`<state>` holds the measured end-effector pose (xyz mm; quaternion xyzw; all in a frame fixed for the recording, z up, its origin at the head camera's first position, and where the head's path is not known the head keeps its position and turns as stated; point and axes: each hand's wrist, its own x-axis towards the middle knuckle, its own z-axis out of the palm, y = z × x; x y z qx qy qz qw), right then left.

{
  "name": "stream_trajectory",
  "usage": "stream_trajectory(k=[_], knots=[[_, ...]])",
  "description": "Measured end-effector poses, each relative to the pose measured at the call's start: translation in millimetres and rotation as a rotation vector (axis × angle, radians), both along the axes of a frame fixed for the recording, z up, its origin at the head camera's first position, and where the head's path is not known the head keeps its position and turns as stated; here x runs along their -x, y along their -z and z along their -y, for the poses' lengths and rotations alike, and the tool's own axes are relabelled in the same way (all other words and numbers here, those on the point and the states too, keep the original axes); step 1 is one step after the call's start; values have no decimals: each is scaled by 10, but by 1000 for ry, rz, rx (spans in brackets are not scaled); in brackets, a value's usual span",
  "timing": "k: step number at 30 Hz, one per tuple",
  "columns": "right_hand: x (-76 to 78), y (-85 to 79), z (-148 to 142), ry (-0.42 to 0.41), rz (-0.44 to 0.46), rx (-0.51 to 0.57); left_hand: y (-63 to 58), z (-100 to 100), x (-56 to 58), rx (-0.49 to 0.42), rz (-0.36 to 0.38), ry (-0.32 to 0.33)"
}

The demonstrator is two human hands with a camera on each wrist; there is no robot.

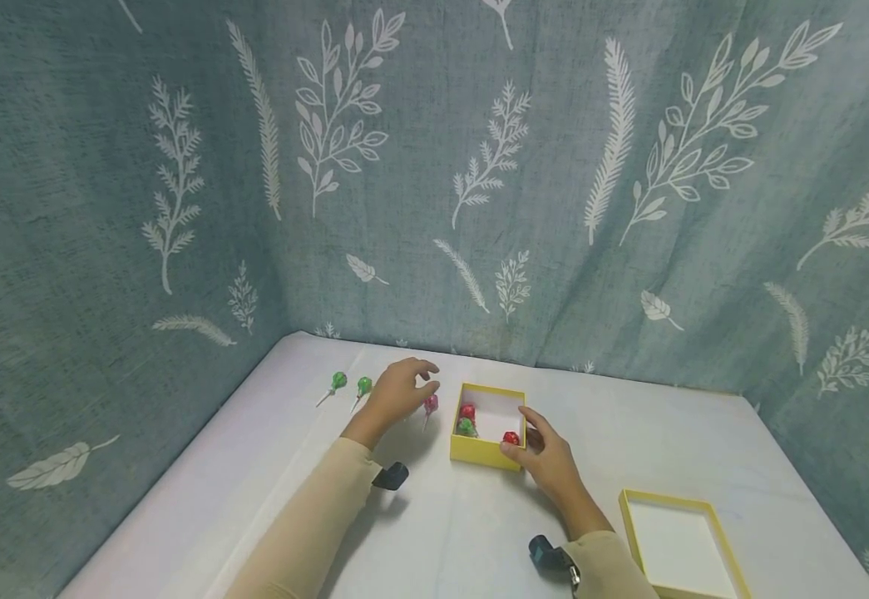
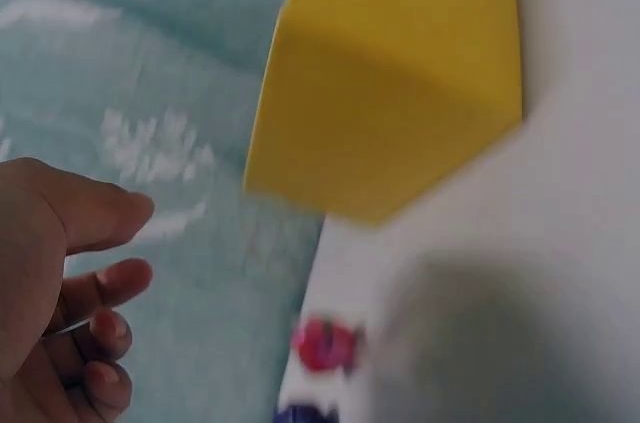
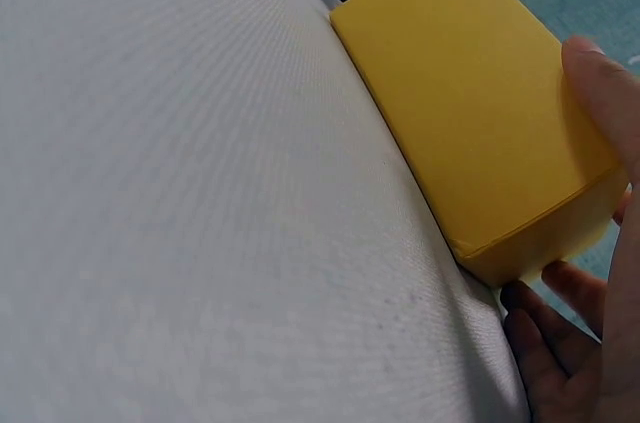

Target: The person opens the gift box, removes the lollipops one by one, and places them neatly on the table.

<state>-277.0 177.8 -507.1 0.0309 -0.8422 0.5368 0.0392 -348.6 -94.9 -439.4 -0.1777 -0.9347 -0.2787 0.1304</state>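
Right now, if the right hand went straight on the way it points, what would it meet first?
The yellow box: the right hand grips its near right corner. Past the wall, the red candy there may come next, though depth is unclear.

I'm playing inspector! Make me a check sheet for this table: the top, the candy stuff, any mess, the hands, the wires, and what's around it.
Surface: white tabletop, with soft shadows.
Candy things: open yellow box holding at least two red lollipops and a green lollipop; two green lollipops and a pinkish-red lollipop outside, to its left; a shallow yellow-rimmed tray, maybe the lid, at right.
Mess: nothing seen.
Left hand: near the pinkish-red lollipop, appears to hold nothing.
Right hand: holds the box at its near right corner.
Wires: nothing seen.
Around: blue-green cloth with white leaf patterns, behind and at both sides.
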Motion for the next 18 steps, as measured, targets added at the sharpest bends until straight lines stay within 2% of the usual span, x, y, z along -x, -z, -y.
stream_trajectory(k=[5,9,13,18], knots=[[0,-7,-4,-5,-11,-2,-58,-312,-86,24,1,132],[-2,-7,-10,-7,-28,-1,-89,-536,-150,45,40,223],[1,-7,-11,-5,-21,-12,-67,-706,-179,77,85,265],[10,5,-16,-6,-14,-27,9,-829,-165,117,104,281]])
